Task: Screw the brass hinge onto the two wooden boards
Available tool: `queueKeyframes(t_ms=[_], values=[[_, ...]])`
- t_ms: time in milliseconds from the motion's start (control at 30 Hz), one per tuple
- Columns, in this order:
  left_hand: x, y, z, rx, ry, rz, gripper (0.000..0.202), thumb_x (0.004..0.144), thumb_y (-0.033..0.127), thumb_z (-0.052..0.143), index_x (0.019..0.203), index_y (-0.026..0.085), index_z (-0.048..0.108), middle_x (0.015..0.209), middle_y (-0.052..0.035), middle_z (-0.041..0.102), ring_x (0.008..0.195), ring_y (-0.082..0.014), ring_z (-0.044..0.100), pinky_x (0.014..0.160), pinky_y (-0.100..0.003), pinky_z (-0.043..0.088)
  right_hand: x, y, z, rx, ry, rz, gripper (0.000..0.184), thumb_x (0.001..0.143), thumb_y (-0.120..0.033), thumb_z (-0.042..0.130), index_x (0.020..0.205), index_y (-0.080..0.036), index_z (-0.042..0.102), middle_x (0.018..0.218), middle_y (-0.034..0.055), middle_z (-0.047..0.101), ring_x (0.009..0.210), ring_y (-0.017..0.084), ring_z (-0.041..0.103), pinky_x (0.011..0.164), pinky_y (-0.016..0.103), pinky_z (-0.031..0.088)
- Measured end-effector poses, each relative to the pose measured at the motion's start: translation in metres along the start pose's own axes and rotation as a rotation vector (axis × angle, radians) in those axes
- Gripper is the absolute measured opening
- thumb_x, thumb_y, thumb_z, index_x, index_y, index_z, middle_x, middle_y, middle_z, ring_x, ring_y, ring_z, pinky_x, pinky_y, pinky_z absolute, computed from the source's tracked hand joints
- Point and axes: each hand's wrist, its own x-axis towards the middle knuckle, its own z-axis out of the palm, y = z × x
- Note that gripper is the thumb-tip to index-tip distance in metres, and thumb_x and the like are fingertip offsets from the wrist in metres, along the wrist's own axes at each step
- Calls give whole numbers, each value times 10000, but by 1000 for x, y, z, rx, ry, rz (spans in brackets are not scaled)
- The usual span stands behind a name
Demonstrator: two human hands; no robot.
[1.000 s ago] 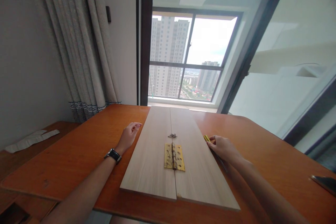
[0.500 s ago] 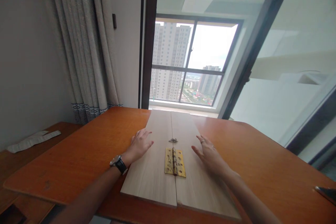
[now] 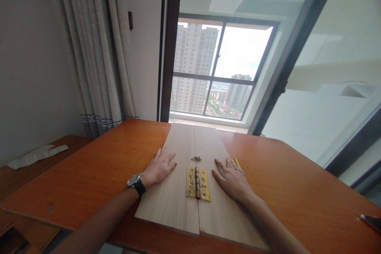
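Two pale wooden boards lie side by side, the left board [image 3: 169, 206] and the right board [image 3: 226, 220], with a thin seam between them. A worn brass-coloured hinge [image 3: 197, 183] lies opened flat across the seam. Just beyond it is a small pile of screws [image 3: 196, 158]. My left hand [image 3: 161, 165], below a wristwatch [image 3: 136, 184], rests open on the left board near its outer edge. My right hand [image 3: 232, 176], wearing rings, lies open with fingers spread on the right board. A yellow strip [image 3: 237, 163] shows partly behind its fingers; what it is, I cannot tell.
The boards lie on an orange-brown wooden table [image 3: 285, 182]. A dark object [image 3: 370, 220] sits at its right edge. Crumpled white paper [image 3: 38, 156] lies on a lower surface at left. Beyond stand a grey curtain [image 3: 95, 47] and a window [image 3: 223, 71].
My right hand has moved inward and settled flatter on the right board, and the yellow strip has come into view beside it. My left hand has shifted slightly, its fingers spreading. The hinge and screws stay put.
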Motion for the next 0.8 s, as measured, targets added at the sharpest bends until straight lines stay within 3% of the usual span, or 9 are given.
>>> queueKeyframes(t_ms=[367,600,800], values=[[2,2,-4,38,-8,3,595,1040,500,360,1518,163,472,1651,-190,318,1561,-355,233,1264,-555,209,-5,0,-6,8,-30,-2,608,973,-541,466,1513,-266,515,1584,208,433,1518,432,318,1112,614,386],[-1,9,-9,110,-23,8,585,1057,462,325,1520,135,470,1641,-212,325,1550,-355,263,1262,-514,236,-9,-2,-7,12,-33,-2,592,980,-516,482,1509,-253,523,1590,225,418,1525,440,305,1152,602,355],[-3,8,-9,128,-17,28,574,1063,464,326,1529,160,465,1661,-188,295,1558,-356,239,1250,-530,263,-9,-4,-8,57,-21,-17,575,988,-483,499,1501,-227,536,1593,227,407,1541,431,280,1217,516,301]])
